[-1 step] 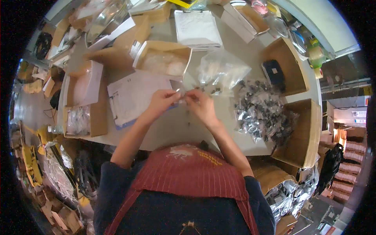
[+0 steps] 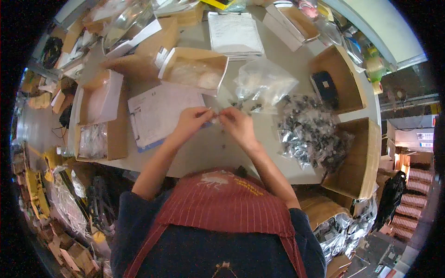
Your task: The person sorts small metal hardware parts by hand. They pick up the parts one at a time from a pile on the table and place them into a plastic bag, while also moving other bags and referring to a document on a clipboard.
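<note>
Standing here, I see both hands meeting over the counter point(image 2: 199, 160), mid-front. L hand point(image 2: 192, 121) has thumb & fingers drawn to a tight pinch; R hand point(image 2: 238, 125) likewise, fingertips nearly touching the L's. Betw. them, a small clear bit point(image 2: 215, 118), approx. plastic-looking, too small to tell exactly what.

Just L of the hands, a clipboard w/ paper point(image 2: 157, 111) lies flat, blue edge showing. Beyond it, an open box point(image 2: 223, 74) w/ clear bags point(image 2: 192, 73) inside. Past the R hand, a few small dark parts point(image 2: 256, 108) next to a big clear bag point(image 2: 264, 85).

Further R, a heap of small clear pkts w/ dark pcs point(image 2: 308, 134), running up to the mouth of a tipped carton point(image 2: 364, 157). Another carton point(image 2: 345, 83) behind has a dark, rounded item point(image 2: 324, 85) at its opening. Far side, centre: a paper stack point(image 2: 235, 34) under a clip. Person's in a maroon apron point(image 2: 227, 204), dark top.
</note>
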The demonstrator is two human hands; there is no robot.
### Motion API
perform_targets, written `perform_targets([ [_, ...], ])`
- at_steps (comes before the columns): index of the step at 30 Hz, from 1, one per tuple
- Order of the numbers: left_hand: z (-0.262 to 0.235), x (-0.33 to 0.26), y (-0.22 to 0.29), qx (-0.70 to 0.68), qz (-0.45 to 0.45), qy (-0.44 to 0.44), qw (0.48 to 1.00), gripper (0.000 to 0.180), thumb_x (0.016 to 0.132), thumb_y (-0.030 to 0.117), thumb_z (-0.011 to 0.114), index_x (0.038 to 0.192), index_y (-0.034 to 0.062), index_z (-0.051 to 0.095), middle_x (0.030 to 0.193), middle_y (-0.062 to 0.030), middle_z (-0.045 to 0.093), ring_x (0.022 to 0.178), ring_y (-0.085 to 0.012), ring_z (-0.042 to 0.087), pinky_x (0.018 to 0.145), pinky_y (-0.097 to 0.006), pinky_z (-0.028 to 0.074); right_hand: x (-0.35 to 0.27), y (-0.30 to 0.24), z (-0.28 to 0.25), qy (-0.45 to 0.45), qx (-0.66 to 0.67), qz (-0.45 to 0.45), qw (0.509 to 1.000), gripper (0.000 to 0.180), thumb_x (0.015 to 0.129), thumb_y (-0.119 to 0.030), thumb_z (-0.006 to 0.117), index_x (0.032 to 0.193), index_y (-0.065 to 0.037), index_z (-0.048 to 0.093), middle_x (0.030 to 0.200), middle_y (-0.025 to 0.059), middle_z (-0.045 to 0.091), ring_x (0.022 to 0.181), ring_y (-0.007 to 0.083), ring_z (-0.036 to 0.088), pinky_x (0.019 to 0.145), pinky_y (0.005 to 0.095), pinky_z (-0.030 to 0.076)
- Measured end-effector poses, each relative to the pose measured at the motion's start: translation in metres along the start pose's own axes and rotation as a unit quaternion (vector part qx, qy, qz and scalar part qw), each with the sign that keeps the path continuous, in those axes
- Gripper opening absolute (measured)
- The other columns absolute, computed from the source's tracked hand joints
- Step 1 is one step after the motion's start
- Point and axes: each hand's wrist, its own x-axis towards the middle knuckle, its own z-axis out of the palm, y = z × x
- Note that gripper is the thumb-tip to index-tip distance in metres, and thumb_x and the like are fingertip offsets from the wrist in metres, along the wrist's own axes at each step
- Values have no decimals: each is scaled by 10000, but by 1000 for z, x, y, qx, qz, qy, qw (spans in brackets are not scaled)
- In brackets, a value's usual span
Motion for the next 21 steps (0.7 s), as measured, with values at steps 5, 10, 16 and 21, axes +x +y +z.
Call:
perform_targets([
  [5,1,-37,-18,29,-5,-8,1000,185,915,168,699,1013,13,724,827,-40,716,726,-102,633,645,-263,513,-27,20,13,-126,42,47,990,167,894,-158,679,1025,-54,692,887,138,713,761,253,694,670,347,532],
  [10,4,-64,-38,174,12,171,970,186,870,204,713,905,22,700,705,-69,669,656,-107,598,597,-283,483,-17,52,-13,45,-148,-114,981,218,876,-86,620,1089,-77,669,979,142,696,815,322,686,727,404,551],
  [16,13,-60,-48,169,13,141,975,260,866,273,715,914,18,692,709,-90,646,645,-167,582,618,-329,475,-12,81,-24,14,-377,-180,909,298,812,-8,560,1077,-91,666,1072,138,645,1033,399,599,822,457,545],
  [21,27,-58,-51,269,117,102,950,220,884,242,720,978,42,723,850,-100,684,738,-207,622,703,-345,505,-16,80,-15,70,-267,-174,945,225,812,-17,622,1019,-89,673,1001,152,638,931,391,601,780,461,510],
])
